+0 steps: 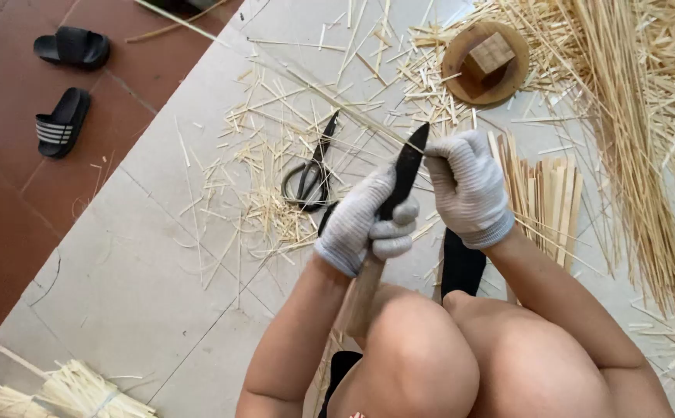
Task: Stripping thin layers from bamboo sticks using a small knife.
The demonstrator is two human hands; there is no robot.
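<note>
- The left hand (364, 220) has a closed grip around a knife (407, 166) with a dark blade and a wooden handle. The blade points up and away from the knees.
- The right hand (467, 190) has a closed grip too. It pinches a long thin bamboo strip (329, 97) right at the blade's tip. The strip runs far out to the upper left of that grip.
- The two gloved hands are almost touching. If the blade slips off the thin strip, it could jump into the right glove's fingers.
- The handle end sits just above the bare knees. A hard pull back could bump them.
- The strip is very thin. It could snap or split crooked if the blade tilts.
- Scissors (312, 174) lie on the floor (136, 263) just left of the left grip, among loose shavings. Those shavings could be slippery underfoot.
- A round wooden stand (484, 62) lies above the right grip, well apart.
</note>
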